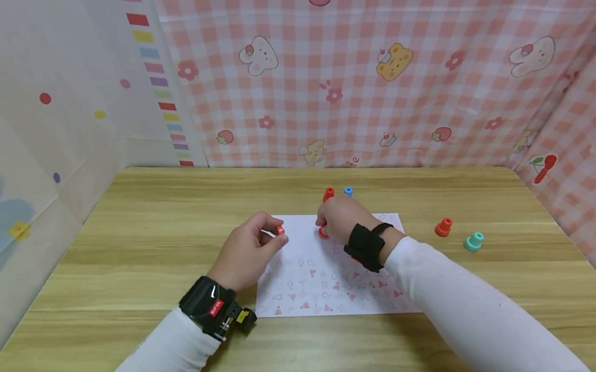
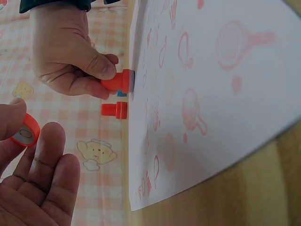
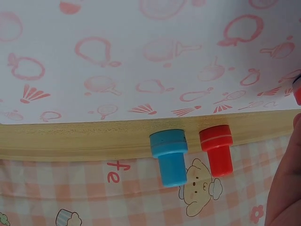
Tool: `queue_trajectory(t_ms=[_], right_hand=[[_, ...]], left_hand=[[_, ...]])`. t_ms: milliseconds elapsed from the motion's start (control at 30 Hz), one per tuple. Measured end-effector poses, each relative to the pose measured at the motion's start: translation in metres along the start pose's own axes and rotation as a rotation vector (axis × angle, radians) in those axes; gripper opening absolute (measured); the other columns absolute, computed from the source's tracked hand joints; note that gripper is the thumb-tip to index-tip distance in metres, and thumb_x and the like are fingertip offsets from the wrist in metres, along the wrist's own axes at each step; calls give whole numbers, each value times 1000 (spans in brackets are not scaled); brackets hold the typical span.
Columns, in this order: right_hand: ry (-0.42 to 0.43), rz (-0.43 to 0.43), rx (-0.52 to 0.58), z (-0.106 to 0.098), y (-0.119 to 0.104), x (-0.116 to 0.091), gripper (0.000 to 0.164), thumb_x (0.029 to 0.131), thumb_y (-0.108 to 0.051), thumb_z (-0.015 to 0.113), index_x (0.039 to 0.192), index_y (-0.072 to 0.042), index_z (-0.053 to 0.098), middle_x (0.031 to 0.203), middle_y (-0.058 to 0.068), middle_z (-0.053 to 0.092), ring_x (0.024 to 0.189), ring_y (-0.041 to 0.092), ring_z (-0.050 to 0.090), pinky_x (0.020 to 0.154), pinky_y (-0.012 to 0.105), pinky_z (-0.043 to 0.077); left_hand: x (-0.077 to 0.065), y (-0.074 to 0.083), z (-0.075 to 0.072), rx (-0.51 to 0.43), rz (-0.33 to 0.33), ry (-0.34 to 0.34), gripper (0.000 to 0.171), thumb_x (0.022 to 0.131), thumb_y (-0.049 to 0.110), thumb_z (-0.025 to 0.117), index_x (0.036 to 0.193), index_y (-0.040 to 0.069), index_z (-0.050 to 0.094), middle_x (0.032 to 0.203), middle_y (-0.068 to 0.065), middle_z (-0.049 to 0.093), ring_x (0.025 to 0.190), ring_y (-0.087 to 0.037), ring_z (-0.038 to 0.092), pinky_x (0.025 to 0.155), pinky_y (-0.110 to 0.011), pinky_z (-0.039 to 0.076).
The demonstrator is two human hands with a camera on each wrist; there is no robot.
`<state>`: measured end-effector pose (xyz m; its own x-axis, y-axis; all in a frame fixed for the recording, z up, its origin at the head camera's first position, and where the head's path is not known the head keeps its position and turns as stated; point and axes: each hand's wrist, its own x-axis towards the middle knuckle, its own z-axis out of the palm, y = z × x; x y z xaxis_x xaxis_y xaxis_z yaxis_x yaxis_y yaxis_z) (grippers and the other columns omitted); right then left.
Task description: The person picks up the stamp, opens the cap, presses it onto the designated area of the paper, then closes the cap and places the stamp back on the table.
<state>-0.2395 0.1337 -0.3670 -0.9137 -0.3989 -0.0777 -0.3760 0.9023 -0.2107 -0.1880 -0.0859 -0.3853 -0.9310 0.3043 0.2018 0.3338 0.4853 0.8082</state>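
Observation:
A white paper sheet (image 1: 299, 240) lies on the table, printed with rows of pale red stamped shapes, such as rackets and shuttlecocks. My right hand (image 1: 346, 216) pinches a red stamp (image 2: 123, 81) by its handle, its face down at the paper's surface; whether it presses firmly I cannot tell. Over the sheet's left edge, my left hand (image 1: 247, 251) holds a small red stamp cap (image 2: 27, 134) between thumb and fingers, its round whitish face showing an oval outline. Another red stamp (image 3: 217, 150) and a blue stamp (image 3: 169, 157) stand just beyond the sheet's far edge.
To the right of the paper stand a red stamp (image 1: 443, 227) and a teal stamp (image 1: 474, 242). The wooden table (image 1: 170, 211) meets a pink checked cloth (image 1: 277, 91) at the back. Patterned cloth also hangs on both sides.

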Motion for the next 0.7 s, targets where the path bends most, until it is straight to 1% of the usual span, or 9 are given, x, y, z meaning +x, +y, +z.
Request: queue_trajectory(t_ms=[133, 367, 700], right_hand=[[9, -8, 4, 0, 0, -1, 15, 84, -7, 67, 96, -13, 75, 89, -1, 68, 75, 14, 53, 76, 30, 50], [10, 6, 32, 1, 0, -1, 15, 85, -7, 67, 97, -13, 74, 90, 0, 68, 75, 15, 53, 75, 29, 50], [1, 26, 51, 1, 0, -3, 15, 85, -8, 67, 97, -12, 74, 91, 0, 68, 76, 15, 53, 75, 30, 50]], left_hand=[[0, -1, 0, -2, 11, 2, 16, 88, 23, 67, 100, 19, 58, 88, 8, 62, 70, -9, 56, 57, -35, 49], [0, -2, 0, -10, 35, 9, 16, 87, 21, 69, 99, 23, 59, 87, 9, 63, 71, -9, 56, 59, -35, 50], [0, -1, 0, -8, 36, 8, 16, 86, 19, 69, 98, 24, 59, 87, 8, 62, 72, -9, 55, 60, -35, 50]])
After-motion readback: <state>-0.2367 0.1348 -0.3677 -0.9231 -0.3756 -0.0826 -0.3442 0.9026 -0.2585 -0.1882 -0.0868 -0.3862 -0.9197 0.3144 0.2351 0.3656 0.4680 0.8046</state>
